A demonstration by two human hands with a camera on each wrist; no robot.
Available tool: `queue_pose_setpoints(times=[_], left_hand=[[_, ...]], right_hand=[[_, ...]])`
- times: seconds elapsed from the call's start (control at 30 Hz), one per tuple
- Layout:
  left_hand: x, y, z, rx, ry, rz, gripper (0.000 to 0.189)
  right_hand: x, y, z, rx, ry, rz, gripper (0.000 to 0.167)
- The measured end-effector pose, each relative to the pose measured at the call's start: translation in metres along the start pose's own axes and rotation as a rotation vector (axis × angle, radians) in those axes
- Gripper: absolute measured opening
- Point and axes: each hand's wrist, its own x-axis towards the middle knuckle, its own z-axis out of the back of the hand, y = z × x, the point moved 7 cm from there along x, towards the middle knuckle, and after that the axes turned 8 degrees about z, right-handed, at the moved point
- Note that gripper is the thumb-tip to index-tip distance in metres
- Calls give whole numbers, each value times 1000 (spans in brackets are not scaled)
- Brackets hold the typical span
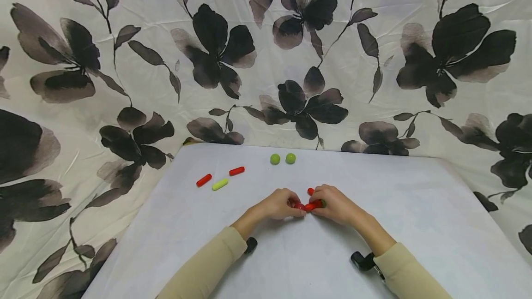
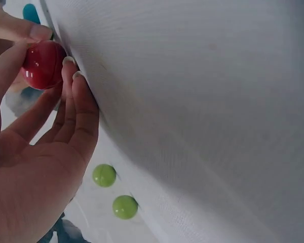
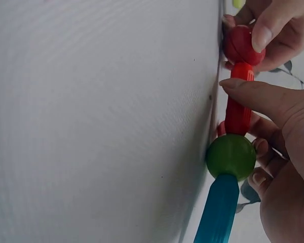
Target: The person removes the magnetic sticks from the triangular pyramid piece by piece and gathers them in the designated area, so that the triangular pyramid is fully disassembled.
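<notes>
My left hand (image 1: pixel 277 204) pinches a glossy red ball (image 2: pixel 43 66) between thumb and fingertips, low over the white table. The red ball meets one end of a red rod (image 3: pixel 238 111); whether the end sits inside it I cannot tell. Thumb and fingers of my right hand (image 1: pixel 334 204) grip that red rod. At the rod's other end is a green ball (image 3: pixel 231 157), and from it extends a blue rod (image 3: pixel 217 210), mostly hidden by the hand in the head view. Another red piece (image 1: pixel 310 191) shows just beyond the right fingertips.
Two light green balls (image 1: pixel 275 159) lie near the back edge of the white table (image 1: pixel 187 243). Toward the back left lie two red rods (image 1: pixel 204 180) and a yellow-green rod (image 1: pixel 220 184). A flowered cloth (image 1: pixel 249 82) hangs behind the table.
</notes>
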Motion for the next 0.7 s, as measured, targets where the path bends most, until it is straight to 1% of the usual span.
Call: queue_pose_setpoints(times=[0.13,0.27,0.37,0.43,0.53,0.7], left_hand=[[-1,0,1,9,14,14,30],[-2,-1,3,13,26,-3,25],[-4,2,4,18,36,-10,23],[-6,4,5,25,37,-2,23],[-9,9,6,28,33,22,24],[-13,13,8,7,28,34,25]], right_hand=[[3,1,1,14,7,32,12],[6,-1,2,17,15,76,10],[5,-5,4,8,10,72,8],[3,-8,5,4,9,54,8],[1,-9,6,13,7,53,8],[1,-7,4,34,16,48,9]])
